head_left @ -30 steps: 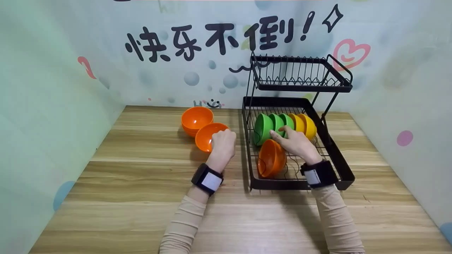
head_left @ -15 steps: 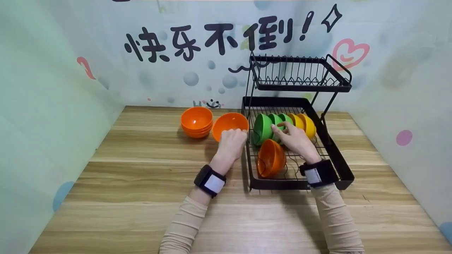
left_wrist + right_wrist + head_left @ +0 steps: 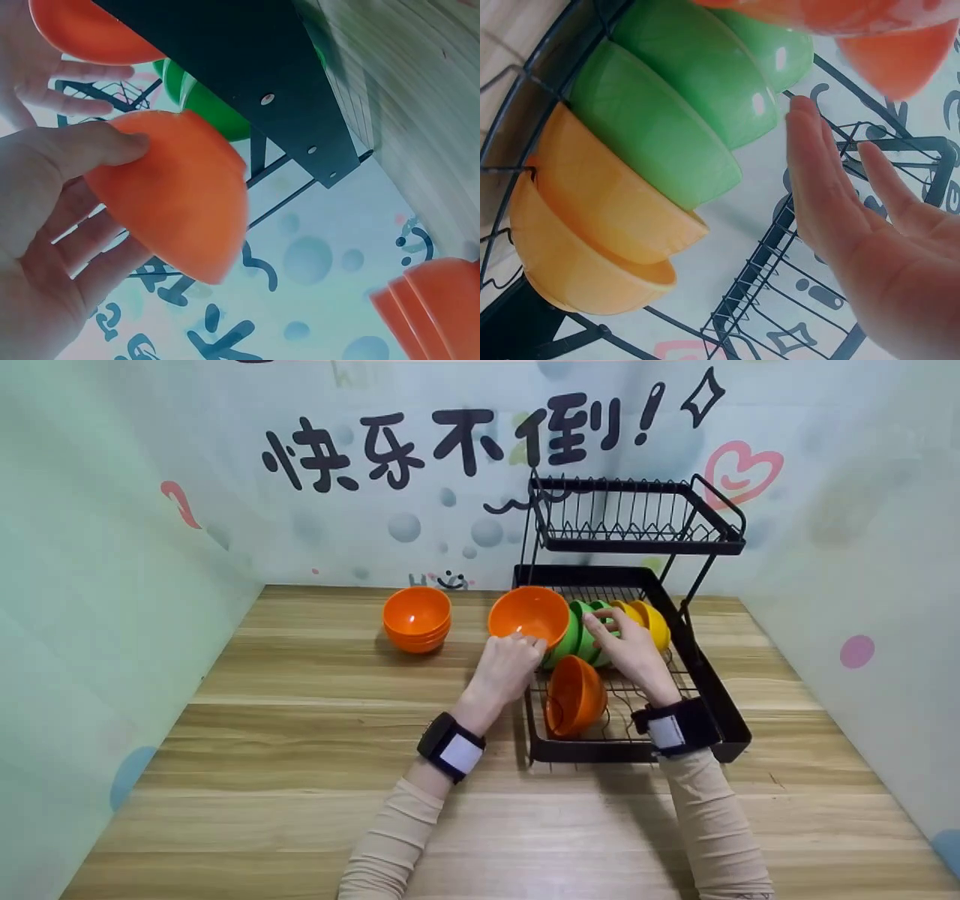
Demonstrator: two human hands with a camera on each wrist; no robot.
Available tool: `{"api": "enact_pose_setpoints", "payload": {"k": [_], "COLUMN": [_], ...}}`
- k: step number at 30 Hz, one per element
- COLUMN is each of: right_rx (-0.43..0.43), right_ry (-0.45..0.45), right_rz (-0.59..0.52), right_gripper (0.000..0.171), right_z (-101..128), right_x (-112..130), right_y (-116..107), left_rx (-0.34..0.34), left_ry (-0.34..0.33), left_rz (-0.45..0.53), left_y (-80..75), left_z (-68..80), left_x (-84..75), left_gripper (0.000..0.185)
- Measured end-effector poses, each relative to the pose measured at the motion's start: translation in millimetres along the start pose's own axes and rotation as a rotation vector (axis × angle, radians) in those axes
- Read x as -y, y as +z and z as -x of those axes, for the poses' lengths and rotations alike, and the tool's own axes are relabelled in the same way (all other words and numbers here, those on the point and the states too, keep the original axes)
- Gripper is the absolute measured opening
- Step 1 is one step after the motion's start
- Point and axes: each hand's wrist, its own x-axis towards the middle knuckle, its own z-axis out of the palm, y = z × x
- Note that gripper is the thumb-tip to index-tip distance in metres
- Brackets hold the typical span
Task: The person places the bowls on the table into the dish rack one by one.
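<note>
The left hand (image 3: pixel 504 666) grips an orange bowl (image 3: pixel 528 616) over the rack's (image 3: pixel 720 712) near edge, just left of the open right hand (image 3: pixel 628 646). Beside that hand green bowls (image 3: pixel 581 631), yellow bowls (image 3: pixel 646 622) and another orange one (image 3: pixel 574 695) are racked; an orange stack (image 3: pixel 417 619) waits well left.

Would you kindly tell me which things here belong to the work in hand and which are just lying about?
In hand:
- orange bowl, held by the left hand
- lower rack
- green bowls, by the right hand
- yellow bowls
- racked orange bowl

Lying about:
- orange stack, likely next
- upper rack
- wall lettering
</note>
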Motion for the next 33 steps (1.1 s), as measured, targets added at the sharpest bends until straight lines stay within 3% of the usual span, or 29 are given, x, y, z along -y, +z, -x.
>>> {"api": "enact_pose_setpoints", "payload": {"k": [12, 20, 33], "right_rx": [0.022, 0.026, 0.049], "right_ry": [0.049, 0.045, 0.039], "right_rz": [-0.202, -0.392, -0.523], "right_gripper": [0.073, 0.057, 0.044], "right_z": [-2, -1, 1], "right_x": [3, 4, 2], "right_y": [0, -1, -3], "left_rx": [-0.189, -0.338, -0.437], "left_ry": [0.129, 0.194, 0.251], "left_rz": [-0.018, -0.008, 0.039], "left_y": [2.1, 4.8, 6.7], "left_z": [-0.5, -1.8, -2.4], "left_x": [-6.2, -9.6, -11.9], "left_gripper": [0.008, 0.012, 0.011]}}
